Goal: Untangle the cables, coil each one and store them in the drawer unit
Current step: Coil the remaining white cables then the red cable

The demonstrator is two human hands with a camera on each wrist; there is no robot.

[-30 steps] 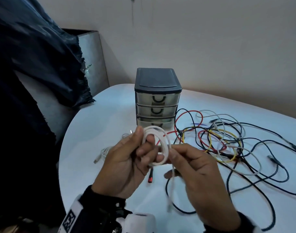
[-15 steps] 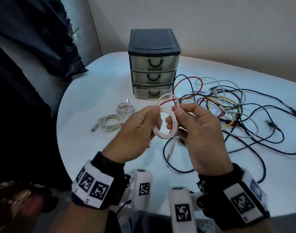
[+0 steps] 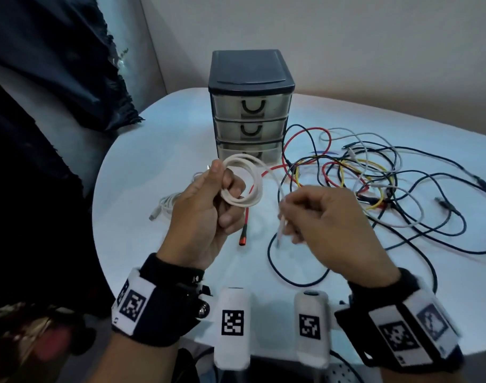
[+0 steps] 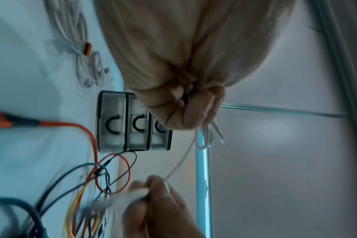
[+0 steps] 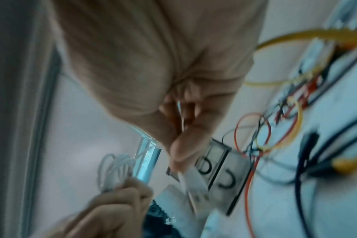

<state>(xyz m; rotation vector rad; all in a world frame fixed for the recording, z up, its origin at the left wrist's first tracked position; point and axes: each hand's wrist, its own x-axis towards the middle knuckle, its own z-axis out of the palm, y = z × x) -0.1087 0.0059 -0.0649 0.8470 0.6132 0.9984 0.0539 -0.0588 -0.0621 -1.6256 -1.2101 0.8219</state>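
My left hand (image 3: 208,205) grips a small coil of white cable (image 3: 246,183) above the table, thumb on top of the loops. The cable's free end (image 3: 281,228) runs right to my right hand (image 3: 324,225), which pinches it near the plug. In the left wrist view the coil (image 4: 207,136) hangs from my closed fingers. The right wrist view is blurred and shows the white cable (image 5: 181,116) between my fingertips. The dark drawer unit (image 3: 250,106) stands behind my hands with all three drawers shut. A tangle of cables (image 3: 374,183) lies to its right.
Two coiled white cables (image 3: 167,203) lie on the white table (image 3: 153,150) left of my left hand. A red cable with its plug (image 3: 243,239) lies between my hands. Dark cloth (image 3: 56,64) hangs at the left edge.
My right hand has drawn away from the coil to the right, pulling the cable's free end out. My left hand keeps the coil. The view has tilted down.
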